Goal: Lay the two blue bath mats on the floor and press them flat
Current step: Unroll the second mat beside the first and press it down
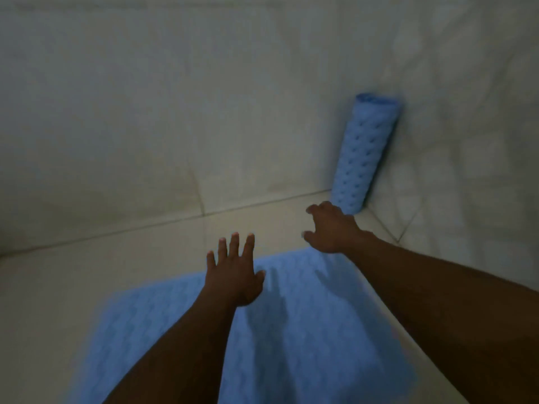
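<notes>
One blue bath mat (306,330) lies spread out on the pale tiled floor below me, blurred by motion. My left hand (233,272) hovers over its far edge with fingers spread and nothing in it. My right hand (332,228) is beyond the mat's far right corner, fingers apart, empty. A second blue bath mat (367,153), rolled into a tube with rows of small holes, stands upright in the corner against the wall, just past my right hand's fingertips. Whether that hand touches it is unclear.
Pale tiled walls (145,112) rise right behind the floor (102,272) and along the right side, meeting in the corner where the roll stands. Bare floor tiles lie to the left of the spread mat. The light is dim.
</notes>
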`<state>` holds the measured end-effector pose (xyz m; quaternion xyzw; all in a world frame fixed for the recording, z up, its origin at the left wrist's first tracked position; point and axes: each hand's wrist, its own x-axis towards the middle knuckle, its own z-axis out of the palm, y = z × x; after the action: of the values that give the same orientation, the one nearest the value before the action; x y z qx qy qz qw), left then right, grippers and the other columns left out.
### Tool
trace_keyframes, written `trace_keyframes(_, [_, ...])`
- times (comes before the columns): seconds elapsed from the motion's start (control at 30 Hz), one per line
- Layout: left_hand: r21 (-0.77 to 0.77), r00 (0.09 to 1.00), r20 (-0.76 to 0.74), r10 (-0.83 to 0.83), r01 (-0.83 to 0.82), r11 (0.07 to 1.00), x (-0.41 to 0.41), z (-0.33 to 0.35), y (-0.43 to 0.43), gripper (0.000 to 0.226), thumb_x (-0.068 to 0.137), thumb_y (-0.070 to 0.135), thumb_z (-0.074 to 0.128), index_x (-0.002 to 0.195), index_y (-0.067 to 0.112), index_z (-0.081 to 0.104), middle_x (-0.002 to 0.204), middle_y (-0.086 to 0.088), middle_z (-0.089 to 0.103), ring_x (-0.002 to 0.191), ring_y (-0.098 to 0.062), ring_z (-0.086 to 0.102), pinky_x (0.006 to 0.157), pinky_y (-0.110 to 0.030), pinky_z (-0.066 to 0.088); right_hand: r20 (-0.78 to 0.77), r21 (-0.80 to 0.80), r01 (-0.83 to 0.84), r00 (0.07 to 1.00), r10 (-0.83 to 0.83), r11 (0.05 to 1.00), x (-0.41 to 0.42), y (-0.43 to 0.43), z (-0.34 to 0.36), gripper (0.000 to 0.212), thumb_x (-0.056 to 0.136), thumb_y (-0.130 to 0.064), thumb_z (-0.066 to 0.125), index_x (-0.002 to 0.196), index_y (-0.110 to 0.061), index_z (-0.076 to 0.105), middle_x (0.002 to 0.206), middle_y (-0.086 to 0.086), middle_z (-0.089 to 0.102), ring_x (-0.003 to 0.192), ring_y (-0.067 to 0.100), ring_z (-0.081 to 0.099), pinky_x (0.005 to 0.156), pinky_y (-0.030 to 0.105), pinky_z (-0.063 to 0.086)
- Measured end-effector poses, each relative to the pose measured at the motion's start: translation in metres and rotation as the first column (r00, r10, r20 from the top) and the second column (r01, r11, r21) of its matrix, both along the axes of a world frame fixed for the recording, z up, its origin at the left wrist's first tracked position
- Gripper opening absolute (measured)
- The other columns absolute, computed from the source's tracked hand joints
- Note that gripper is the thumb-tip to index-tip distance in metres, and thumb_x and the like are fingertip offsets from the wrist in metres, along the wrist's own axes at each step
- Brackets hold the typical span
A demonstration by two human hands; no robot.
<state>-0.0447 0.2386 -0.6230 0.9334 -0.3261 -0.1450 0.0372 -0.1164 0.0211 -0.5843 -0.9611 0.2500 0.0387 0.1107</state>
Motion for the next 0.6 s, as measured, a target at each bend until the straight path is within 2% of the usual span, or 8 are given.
trace_keyframes(0.13, [-0.097, 0.984, 0.143, -0.107, 0.122, 0.988, 0.026, 0.056, -0.093, 0.086, 0.101, 0.052, 0.044, 0.161, 0.027, -0.011, 0.171, -0.006, -0.012, 0.157, -0.034, -0.008, 0.125, -0.055, 0.005, 0.196, -0.074, 0.102, 0.977, -0.085, 0.992, 0.008, -0.090, 0.054, 0.070, 0.091, -0.044, 0.058, 0.152, -0.019, 0.032, 0.157, 0.011, 0.029, 0.145, 0.033, 0.029, 0.117, 0.049, 0.030])
trace_keyframes(0.23, [-0.104, 0.962, 0.210, -0.175, 0.200, 0.974, 0.042, 0.086, -0.155, 0.087, 0.100, 0.051, 0.046, 0.161, 0.028, -0.011, 0.171, -0.006, -0.012, 0.157, -0.033, -0.008, 0.126, -0.055, 0.007, 0.278, -0.132, 0.161, 0.953, -0.119, 0.978, 0.012, -0.154, 0.084, 0.072, 0.092, -0.040, 0.059, 0.153, -0.018, 0.027, 0.161, 0.011, 0.022, 0.148, 0.031, 0.023, 0.118, 0.049, 0.027])
trace_keyframes(0.37, [-0.068, 0.926, 0.287, -0.244, 0.274, 0.959, 0.063, 0.116, -0.225, 0.091, 0.100, 0.048, 0.050, 0.160, 0.027, -0.014, 0.170, -0.005, -0.014, 0.157, -0.031, -0.010, 0.126, -0.054, 0.006, 0.319, -0.220, 0.196, 0.940, -0.119, 0.956, 0.035, -0.224, 0.113, 0.080, 0.092, -0.036, 0.057, 0.157, -0.017, 0.015, 0.167, 0.009, 0.002, 0.154, 0.028, 0.002, 0.121, 0.054, 0.011])
trace_keyframes(0.47, [-0.041, 0.905, 0.323, -0.276, 0.305, 0.951, 0.075, 0.131, -0.269, 0.094, 0.099, 0.047, 0.054, 0.160, 0.026, -0.013, 0.170, -0.004, -0.014, 0.157, -0.030, -0.010, 0.127, -0.052, 0.006, 0.257, -0.226, 0.172, 0.960, -0.111, 0.959, 0.059, -0.259, 0.124, 0.085, 0.094, -0.037, 0.055, 0.160, -0.018, 0.005, 0.169, 0.004, -0.007, 0.155, 0.025, -0.009, 0.123, 0.058, 0.002])
trace_keyframes(0.53, [-0.028, 0.888, 0.356, -0.290, 0.321, 0.947, 0.081, 0.138, -0.290, 0.096, 0.098, 0.047, 0.057, 0.161, 0.025, -0.012, 0.171, -0.004, -0.013, 0.157, -0.030, -0.009, 0.127, -0.052, 0.008, 0.184, -0.213, 0.150, 0.977, -0.111, 0.965, 0.070, -0.268, 0.120, 0.081, 0.094, -0.037, 0.054, 0.158, -0.015, 0.010, 0.168, 0.007, 0.006, 0.155, 0.027, 0.000, 0.122, 0.060, 0.010])
trace_keyframes(0.6, [-0.014, 0.876, 0.375, -0.305, 0.334, 0.942, 0.088, 0.141, -0.302, 0.099, 0.096, 0.047, 0.060, 0.161, 0.025, -0.012, 0.171, -0.005, -0.011, 0.157, -0.031, -0.006, 0.126, -0.053, 0.011, 0.216, -0.182, 0.121, 0.973, -0.080, 0.976, 0.075, -0.266, 0.108, 0.067, 0.092, -0.031, 0.056, 0.151, -0.013, 0.028, 0.158, 0.011, 0.030, 0.148, 0.030, 0.021, 0.115, 0.056, 0.031])
